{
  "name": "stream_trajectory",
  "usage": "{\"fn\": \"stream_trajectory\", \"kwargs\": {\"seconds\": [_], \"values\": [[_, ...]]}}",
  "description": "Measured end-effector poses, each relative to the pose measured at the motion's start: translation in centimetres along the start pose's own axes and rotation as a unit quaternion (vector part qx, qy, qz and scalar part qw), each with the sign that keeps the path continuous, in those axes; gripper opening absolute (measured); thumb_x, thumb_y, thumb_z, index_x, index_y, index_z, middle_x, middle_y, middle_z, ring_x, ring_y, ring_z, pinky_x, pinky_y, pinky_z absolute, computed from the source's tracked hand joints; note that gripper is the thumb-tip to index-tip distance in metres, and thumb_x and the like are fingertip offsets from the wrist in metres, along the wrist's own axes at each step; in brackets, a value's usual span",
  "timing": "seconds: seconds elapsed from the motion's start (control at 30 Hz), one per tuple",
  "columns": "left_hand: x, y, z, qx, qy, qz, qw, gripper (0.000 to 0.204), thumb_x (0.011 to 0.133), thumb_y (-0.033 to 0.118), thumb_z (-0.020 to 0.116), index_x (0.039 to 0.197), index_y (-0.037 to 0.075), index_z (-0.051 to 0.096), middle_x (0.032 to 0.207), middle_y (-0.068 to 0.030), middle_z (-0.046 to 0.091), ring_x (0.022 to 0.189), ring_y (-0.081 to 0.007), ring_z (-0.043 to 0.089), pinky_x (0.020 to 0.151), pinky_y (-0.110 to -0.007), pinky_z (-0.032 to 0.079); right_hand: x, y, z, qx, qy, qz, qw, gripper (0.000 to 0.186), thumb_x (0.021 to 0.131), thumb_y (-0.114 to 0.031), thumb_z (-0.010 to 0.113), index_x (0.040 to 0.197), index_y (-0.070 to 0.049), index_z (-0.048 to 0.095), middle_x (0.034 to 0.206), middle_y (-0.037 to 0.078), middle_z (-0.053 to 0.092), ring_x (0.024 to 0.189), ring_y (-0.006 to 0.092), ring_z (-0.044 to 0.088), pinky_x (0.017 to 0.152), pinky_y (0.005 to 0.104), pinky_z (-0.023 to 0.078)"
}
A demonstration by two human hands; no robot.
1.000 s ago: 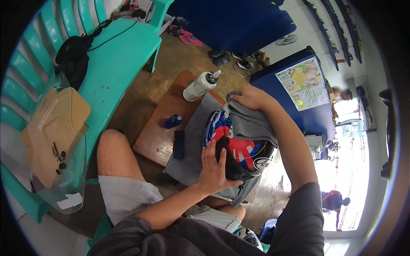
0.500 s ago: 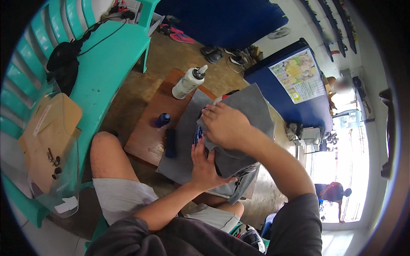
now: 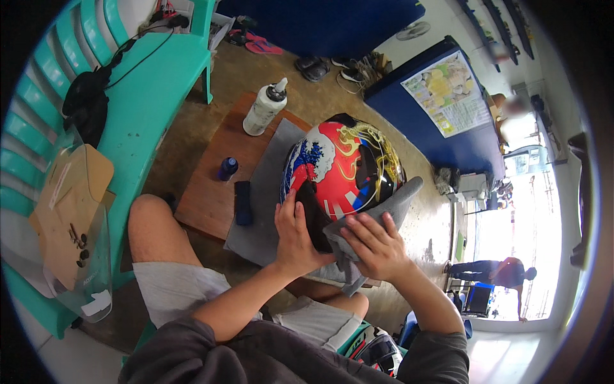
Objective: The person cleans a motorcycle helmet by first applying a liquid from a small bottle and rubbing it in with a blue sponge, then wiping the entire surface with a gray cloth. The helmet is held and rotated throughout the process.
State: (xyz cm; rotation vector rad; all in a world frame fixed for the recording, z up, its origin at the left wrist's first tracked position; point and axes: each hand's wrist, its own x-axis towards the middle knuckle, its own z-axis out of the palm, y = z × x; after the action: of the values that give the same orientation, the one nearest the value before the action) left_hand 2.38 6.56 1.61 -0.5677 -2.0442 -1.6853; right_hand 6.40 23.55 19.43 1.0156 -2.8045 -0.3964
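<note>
Seated, knees up, low wooden table (image 3: 211,192) in front. Helmet (image 3: 342,169) on grey mat (image 3: 262,211), red/blue/white with gold pattern, opening toward the body. Left hand (image 3: 295,233) flat against helmet's near edge, fingers up. Right hand (image 3: 374,246) pressing grey cloth (image 3: 390,208) onto helmet's lower right side; cloth drapes over shell and hangs under the palm. White squeeze bottle (image 3: 263,109) upright at table's far end, just beside mat. Small blue bottle (image 3: 227,168) and dark flat case (image 3: 242,203) left of mat. Teal bench (image 3: 144,96) at left, carrying black cables, clear visor (image 3: 83,256) and brown envelope (image 3: 70,205).
</note>
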Motion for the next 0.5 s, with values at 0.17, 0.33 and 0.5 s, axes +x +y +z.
{"fn": "stream_trajectory", "kwargs": {"seconds": [0.17, 0.33, 0.5], "values": [[0.0, 0.1, 0.0, -0.018, -0.016, 0.002, 1.000, 0.149, 0.066, 0.053, 0.094, 0.171, 0.003, 0.001, 0.167, -0.0411, 0.018, 0.153, -0.0574, 0.026, 0.120, -0.071, 0.026, -1.9, 0.0, 1.2, 0.029, 0.073, 0.036, 0.996, 0.065, 0.075, -0.024, 0.072, 0.139, -0.017, 0.073, 0.163, 0.004, 0.054, 0.155, 0.0288, 0.044, 0.131, 0.0630, 0.018], [-0.4, -1.1, 0.5, 0.001, -0.001, 0.018, 1.000, 0.138, 0.074, 0.044, 0.092, 0.171, 0.002, 0.003, 0.168, -0.0399, 0.017, 0.153, -0.0566, 0.026, 0.123, -0.065, 0.026, 4.9, -3.1, 1.0, -0.034, 0.033, 0.081, 0.996, 0.056, 0.079, -0.025, 0.068, 0.131, -0.005, 0.074, 0.166, 0.003, 0.050, 0.154, 0.0264, 0.043, 0.125, 0.0684, 0.022], [-0.7, -1.5, -0.1, 0.080, -0.124, -0.026, 0.989, 0.123, 0.085, 0.038, 0.087, 0.167, -0.002, 0.005, 0.169, -0.0328, 0.018, 0.154, -0.0501, 0.025, 0.125, -0.058, 0.026, 9.5, -3.7, 1.9, -0.042, 0.051, 0.124, 0.990, 0.042, 0.087, -0.029, 0.064, 0.116, -0.002, 0.078, 0.170, 0.007, 0.046, 0.158, 0.0252, 0.040, 0.126, 0.0647, 0.024]]}}
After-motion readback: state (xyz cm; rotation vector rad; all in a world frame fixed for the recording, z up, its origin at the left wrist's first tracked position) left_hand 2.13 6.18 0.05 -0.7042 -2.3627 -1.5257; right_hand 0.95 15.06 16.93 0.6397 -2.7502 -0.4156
